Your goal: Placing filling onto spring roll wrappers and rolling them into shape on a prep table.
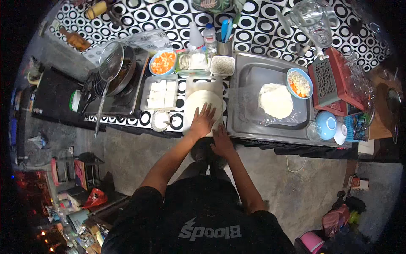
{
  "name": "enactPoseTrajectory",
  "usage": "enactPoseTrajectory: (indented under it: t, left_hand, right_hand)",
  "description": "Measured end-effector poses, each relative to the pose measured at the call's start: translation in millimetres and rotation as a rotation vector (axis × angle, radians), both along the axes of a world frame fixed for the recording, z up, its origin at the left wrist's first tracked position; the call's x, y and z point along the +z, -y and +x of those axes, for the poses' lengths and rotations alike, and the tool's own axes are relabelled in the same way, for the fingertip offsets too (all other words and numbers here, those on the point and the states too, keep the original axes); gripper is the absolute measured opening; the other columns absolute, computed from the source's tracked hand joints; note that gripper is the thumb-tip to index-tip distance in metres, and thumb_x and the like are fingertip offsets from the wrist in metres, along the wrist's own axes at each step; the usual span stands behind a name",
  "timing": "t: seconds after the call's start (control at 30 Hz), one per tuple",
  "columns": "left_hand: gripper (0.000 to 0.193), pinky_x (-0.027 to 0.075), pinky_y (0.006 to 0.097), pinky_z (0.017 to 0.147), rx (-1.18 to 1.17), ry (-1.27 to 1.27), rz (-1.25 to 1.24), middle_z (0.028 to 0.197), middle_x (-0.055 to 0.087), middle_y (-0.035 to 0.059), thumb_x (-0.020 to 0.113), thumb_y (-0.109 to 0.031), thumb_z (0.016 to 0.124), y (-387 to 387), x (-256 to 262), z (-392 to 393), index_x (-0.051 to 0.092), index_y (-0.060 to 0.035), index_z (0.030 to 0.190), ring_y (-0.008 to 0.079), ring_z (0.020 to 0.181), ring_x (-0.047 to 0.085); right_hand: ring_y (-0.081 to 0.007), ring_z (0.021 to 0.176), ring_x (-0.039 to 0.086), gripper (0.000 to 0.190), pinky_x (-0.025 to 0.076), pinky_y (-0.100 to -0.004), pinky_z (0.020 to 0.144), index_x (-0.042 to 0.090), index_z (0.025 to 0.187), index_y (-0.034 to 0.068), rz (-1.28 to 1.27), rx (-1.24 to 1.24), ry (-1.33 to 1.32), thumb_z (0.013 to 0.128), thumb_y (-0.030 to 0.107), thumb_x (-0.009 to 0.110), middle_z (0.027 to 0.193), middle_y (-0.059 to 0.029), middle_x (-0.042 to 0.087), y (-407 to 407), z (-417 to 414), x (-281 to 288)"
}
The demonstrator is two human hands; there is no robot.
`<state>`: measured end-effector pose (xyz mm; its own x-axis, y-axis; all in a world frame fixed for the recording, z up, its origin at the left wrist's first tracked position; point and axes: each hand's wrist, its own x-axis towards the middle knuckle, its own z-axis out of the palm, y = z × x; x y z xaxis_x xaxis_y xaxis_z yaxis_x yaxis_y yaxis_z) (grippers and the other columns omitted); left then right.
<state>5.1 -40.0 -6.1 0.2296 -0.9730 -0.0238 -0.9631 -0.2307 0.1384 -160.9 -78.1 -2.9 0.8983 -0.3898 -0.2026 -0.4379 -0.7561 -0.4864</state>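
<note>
My left hand (203,122) lies palm down, fingers spread, on a round pale wrapper sheet (199,98). Beneath the sheet is a whitish cutting board (203,83) at the counter's front edge. My right hand (223,143) is at the board's near right corner, its fingertips by the sheet's edge and its thumb apart; nothing shows in its grasp. Left of the board sit a clear plastic box of white blocks (161,95) and a small glass jar of white stuff (160,120). A tub of pale grains (222,65) stands just behind the board.
On the left is a stove with a pan (125,74) and a long-handled strainer (111,62). A bowl of diced orange and white food (162,63) stands nearby. The steel sink (239,127) holds a stack of round wrappers (276,101) and a blue bowl of chopped food (299,83).
</note>
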Motion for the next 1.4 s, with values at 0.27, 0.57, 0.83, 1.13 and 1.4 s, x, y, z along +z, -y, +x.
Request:
enactPoseTrajectory:
  t: [0.27, 0.57, 0.83, 1.13, 1.4]
  left_hand:
    - [0.058, 0.012, 0.0576, 0.11, -0.052, 0.052, 0.143, 0.153, 0.012, 0.0162, 0.041, -0.034, 0.094, 29, -6, 7, 0.024, -0.0157, 0.146, 0.0338, 0.142, 0.01]
    - [0.064, 0.01, 0.0612, 0.108, -0.066, 0.047, -0.065, 0.152, 0.016, 0.0175, 0.045, -0.04, 0.09, 25, -28, 12, 0.026, -0.0146, 0.145, 0.0363, 0.141, 0.012]
    - [0.071, 0.01, 0.058, 0.11, -0.033, -0.028, -0.095, 0.151, 0.019, 0.0177, 0.047, -0.042, 0.088, 26, -32, 11, 0.025, -0.004, 0.144, 0.0346, 0.141, 0.014]
    - [0.082, 0.01, 0.0542, 0.111, 0.105, -0.129, -0.091, 0.149, 0.019, 0.0233, 0.053, -0.045, 0.084, 29, -26, 9, 0.024, 0.0051, 0.141, 0.0351, 0.14, 0.015]
    - [0.085, 0.011, 0.0551, 0.111, 0.089, -0.127, -0.219, 0.148, 0.021, 0.0251, 0.056, -0.047, 0.081, 25, -34, 15, 0.027, 0.0064, 0.139, 0.0371, 0.139, 0.018]
  right_hand:
    - [-0.0457, 0.136, 0.016, 0.07, 0.019, -0.0461, 0.113, 0.037, 0.133, -0.006, -0.042, 0.027, 0.111, 0.077, 0.027, 0.063, 0.144, -0.0339, 0.019, -3, -5, -17]
    - [-0.0431, 0.133, 0.027, 0.066, 0.025, -0.045, 0.111, 0.038, 0.132, -0.005, 0.066, 0.028, 0.094, 0.077, 0.022, 0.063, 0.138, -0.0318, 0.033, 15, -6, -10]
    - [-0.0375, 0.115, 0.051, 0.059, 0.042, -0.0384, 0.096, 0.039, 0.132, -0.001, 0.224, -0.216, 0.287, 0.081, 0.013, 0.063, 0.128, -0.0232, 0.048, 54, 10, 0]
    - [-0.0302, 0.117, 0.051, 0.057, 0.04, -0.0393, 0.097, 0.036, 0.134, 0.0, 1.323, -0.638, 0.883, 0.092, 0.037, 0.05, 0.134, -0.0181, 0.045, 97, 73, -36]
    - [-0.028, 0.122, 0.048, 0.067, 0.038, -0.0371, 0.099, 0.03, 0.14, -0.001, 1.212, -0.679, 0.82, 0.093, 0.044, 0.048, 0.139, -0.0171, 0.041, 99, 75, -30]
